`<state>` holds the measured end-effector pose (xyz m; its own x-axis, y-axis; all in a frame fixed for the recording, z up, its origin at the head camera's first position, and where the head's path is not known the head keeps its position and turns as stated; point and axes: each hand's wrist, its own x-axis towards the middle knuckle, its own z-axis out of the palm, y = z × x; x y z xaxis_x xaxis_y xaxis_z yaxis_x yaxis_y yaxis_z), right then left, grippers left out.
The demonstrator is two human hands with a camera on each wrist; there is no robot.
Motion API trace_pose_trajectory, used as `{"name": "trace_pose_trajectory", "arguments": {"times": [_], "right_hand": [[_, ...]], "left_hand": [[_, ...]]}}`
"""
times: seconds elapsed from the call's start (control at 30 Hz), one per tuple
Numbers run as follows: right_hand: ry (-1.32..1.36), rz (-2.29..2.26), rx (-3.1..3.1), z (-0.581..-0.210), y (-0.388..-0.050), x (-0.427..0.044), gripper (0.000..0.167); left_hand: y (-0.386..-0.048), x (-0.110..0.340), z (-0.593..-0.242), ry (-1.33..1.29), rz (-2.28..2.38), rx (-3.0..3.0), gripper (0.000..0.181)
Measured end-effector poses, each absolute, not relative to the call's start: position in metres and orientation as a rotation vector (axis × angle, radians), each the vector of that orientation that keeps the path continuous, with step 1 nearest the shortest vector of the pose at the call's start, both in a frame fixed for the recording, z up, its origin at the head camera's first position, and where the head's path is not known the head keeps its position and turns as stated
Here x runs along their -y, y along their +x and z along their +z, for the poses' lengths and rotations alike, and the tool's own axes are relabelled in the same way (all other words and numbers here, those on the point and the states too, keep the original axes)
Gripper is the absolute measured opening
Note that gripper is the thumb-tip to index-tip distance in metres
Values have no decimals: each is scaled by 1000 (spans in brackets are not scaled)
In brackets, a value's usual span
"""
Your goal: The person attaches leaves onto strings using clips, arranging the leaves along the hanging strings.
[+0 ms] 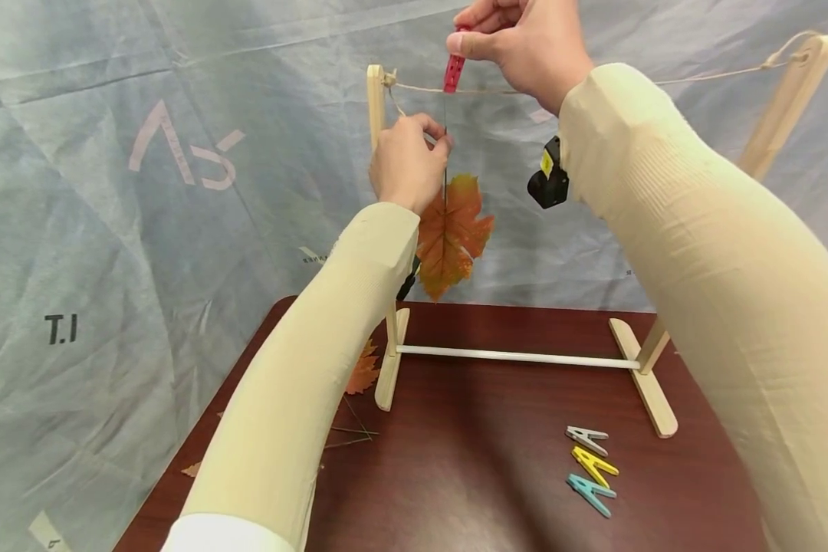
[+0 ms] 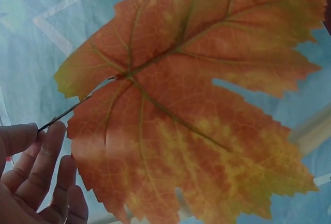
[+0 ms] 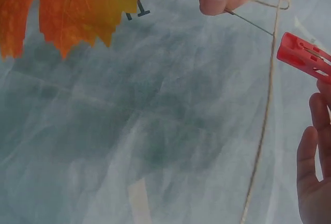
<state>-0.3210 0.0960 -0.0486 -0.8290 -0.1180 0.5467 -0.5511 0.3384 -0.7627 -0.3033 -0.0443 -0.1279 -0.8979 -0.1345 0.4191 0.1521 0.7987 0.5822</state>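
My left hand (image 1: 409,162) pinches the thin dark stem (image 3: 251,22) of an orange and yellow artificial leaf (image 1: 455,238) between thumb and fingers. The leaf hangs below the hand and fills most of the left wrist view. The stem's upper end reaches up to the twine (image 3: 269,97). Above it, my right hand (image 1: 538,50) pinches a red clothespin (image 1: 454,67) by its upper end, tip pointing down at the twine. In the right wrist view the clothespin's tip sits beside the twine, a small gap apart.
The twine runs between two wooden posts (image 1: 376,103) of a stand with a white crossbar (image 1: 517,356). Grey, yellow and blue clothespins (image 1: 593,463) lie on the dark table (image 1: 455,475). Another leaf (image 1: 364,372) and loose stems (image 1: 350,441) lie at left, partly behind my left arm.
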Motion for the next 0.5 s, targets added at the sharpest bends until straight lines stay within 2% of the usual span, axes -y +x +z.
{"name": "trace_pose_trajectory", "arguments": {"times": [0.17, 0.5], "right_hand": [[612, 1498, 2236, -48, -324, -95, 10], [674, 1399, 2337, -52, -326, -97, 19]], "left_hand": [[-304, 45, -125, -39, -903, 2517, 21], [-305, 41, -124, -36, -841, 2539, 22]]}}
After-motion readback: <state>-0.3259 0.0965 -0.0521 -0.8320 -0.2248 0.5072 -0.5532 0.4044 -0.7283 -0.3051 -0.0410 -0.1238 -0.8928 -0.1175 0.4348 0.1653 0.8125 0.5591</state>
